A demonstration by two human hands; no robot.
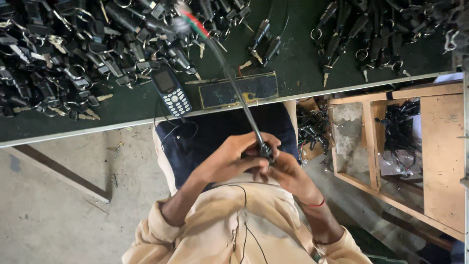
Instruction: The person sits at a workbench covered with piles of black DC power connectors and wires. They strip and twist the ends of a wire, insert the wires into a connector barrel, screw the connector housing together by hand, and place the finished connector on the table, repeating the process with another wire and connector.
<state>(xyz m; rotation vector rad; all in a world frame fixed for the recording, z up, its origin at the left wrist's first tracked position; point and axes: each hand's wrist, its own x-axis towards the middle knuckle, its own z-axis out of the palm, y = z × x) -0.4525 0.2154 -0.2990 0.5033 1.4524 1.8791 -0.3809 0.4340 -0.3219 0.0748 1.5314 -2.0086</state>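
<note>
Dark green covers the workbench (293, 58), strewn with black key fobs (58, 49); a keypad phone (171, 93) lies near its edge. Below, over the lap, both hands meet. The left hand (229, 159) and right hand (286, 173) pinch a small black part (265, 152), its thin cable (234, 83) running away toward the bench.

small blue phone (171, 91) w/ dark rect. screen, on green bench edge
</note>
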